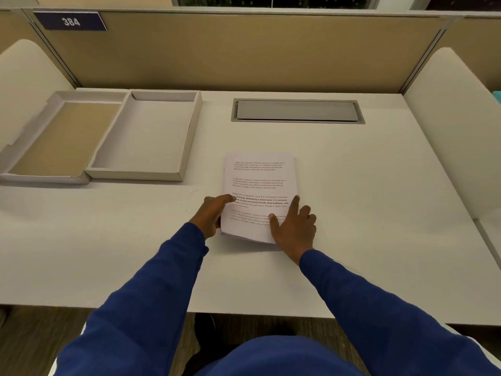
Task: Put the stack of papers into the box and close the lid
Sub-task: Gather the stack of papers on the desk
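Note:
A stack of white printed papers lies on the desk in front of me. My left hand holds the stack's left edge, thumb on top and fingers tucked at the side. My right hand rests on the stack's lower right corner, fingers spread, index finger along the right edge. The near end of the stack looks slightly raised off the desk. An open shallow grey box sits empty at the back left. Its lid lies flat beside it on the left, brown inside facing up.
The white desk carries a grey cable-port cover at the back centre. A tan partition with a "384" plate closes the back. White curved side panels stand at left and right.

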`<state>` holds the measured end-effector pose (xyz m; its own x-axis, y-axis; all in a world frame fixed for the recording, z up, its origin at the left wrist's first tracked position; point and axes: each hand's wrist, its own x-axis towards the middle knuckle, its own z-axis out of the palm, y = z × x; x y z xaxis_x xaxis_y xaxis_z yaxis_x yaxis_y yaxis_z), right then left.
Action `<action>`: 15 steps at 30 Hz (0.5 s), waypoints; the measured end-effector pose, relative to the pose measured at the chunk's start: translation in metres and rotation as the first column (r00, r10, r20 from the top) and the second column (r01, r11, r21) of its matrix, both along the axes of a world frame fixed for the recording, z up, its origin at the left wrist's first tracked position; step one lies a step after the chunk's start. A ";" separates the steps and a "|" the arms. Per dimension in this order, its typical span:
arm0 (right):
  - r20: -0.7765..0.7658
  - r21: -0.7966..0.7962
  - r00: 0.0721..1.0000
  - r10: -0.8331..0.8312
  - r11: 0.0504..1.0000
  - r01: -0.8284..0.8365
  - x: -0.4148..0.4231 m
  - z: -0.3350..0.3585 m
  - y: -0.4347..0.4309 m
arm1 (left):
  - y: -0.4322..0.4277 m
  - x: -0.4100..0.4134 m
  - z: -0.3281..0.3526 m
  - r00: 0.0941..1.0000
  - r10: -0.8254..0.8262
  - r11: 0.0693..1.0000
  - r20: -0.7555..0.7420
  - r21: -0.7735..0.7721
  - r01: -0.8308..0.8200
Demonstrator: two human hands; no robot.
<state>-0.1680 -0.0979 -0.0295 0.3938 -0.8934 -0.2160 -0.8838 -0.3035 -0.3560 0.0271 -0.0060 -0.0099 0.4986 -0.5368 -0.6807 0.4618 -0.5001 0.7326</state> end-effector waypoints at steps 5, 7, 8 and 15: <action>0.028 0.014 1.000 0.006 1.000 -0.007 -0.003 0.002 -0.002 | -0.011 0.004 0.010 0.994 -0.068 0.998 -0.089 -0.023 0.066; 0.060 0.040 0.998 -0.006 0.999 0.004 -0.004 0.003 -0.005 | -0.018 0.006 0.017 0.990 -0.132 0.991 -0.043 -0.037 0.131; 0.083 0.066 0.996 -0.019 0.998 0.013 -0.005 0.004 -0.008 | -0.020 0.008 0.021 0.989 -0.147 0.988 -0.021 -0.052 0.145; 0.428 0.703 0.739 -0.521 0.706 0.090 -0.009 0.029 -0.054 | -0.012 0.011 0.048 0.991 -0.135 0.957 0.000 -0.259 0.130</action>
